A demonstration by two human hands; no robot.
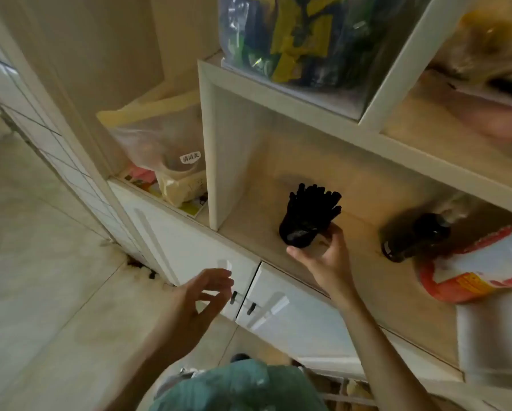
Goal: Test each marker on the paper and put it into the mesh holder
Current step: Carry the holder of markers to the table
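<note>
Nearest the camera, a green garment [239,387] is filling the bottom edge, its lower part cut off by the frame. Left hand [204,295]: hanging in the air in front of the white cabinet doors [281,310], fingers spread and loosely bent, holding nothing, slightly blurred. Right hand [323,250]: reaching onto the wooden shelf [361,262], thumb and fingers curling round the base of the mesh holder [299,235]. Mesh holder: black, sitting at the front of the open shelf compartment, long axis tilting so the mouth is pointing up and to the right, away from the camera; whether its base is resting on the shelf or lifted clear cannot be told. Markers [315,200]: a black bunch standing in the holder, fanning out of its mouth along the same axis, ends pointing up and back; single markers and their caps are too dark to separate or count. Further right on the same shelf, a dark bottle [412,235] is lying on its side next to a red and white bag [480,271], which is running off the right edge. In the left compartment, a clear plastic bag [159,149] with a small label is sitting over packets. On the shelf above, a bag of blue and yellow packaging [296,37] is blurred and cut off at the top.
</note>
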